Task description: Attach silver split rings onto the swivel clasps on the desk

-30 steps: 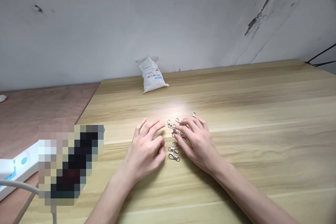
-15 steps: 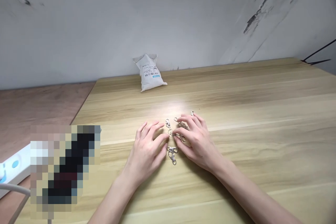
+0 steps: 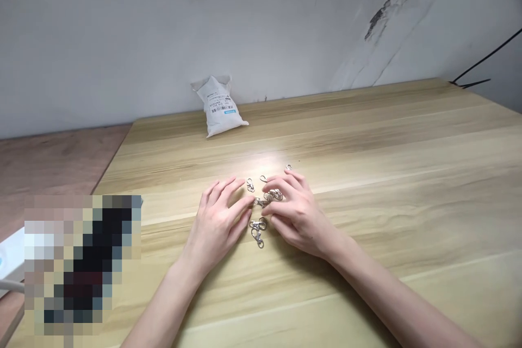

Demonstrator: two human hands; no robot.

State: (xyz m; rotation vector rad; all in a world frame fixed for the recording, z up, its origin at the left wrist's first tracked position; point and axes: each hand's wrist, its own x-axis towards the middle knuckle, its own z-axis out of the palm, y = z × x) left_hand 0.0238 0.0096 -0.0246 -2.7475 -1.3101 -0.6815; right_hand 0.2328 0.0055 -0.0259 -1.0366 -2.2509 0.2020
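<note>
Several small silver swivel clasps with ring ends lie on the wooden table between my hands. My left hand rests on the left, fingers spread and curved, its index fingertip close to or touching a middle clasp. On the right, my right hand arches over a small heap of clasps, partly hidden by its fingers. Its thumb and index finger are slightly apart near the same middle clasp. Closer to me lies a cluster of clasps. A single clasp sits beyond my left fingertips.
A white plastic package with a printed label stands against the grey wall. At left are a blurred-out dark object and a white power strip with a cable. Black cables hang at the far right.
The whole view has shifted, so the table and package appear further left and slightly higher. The clasps between my fingertips lie differently, and my right thumb and index finger are a little further apart.
</note>
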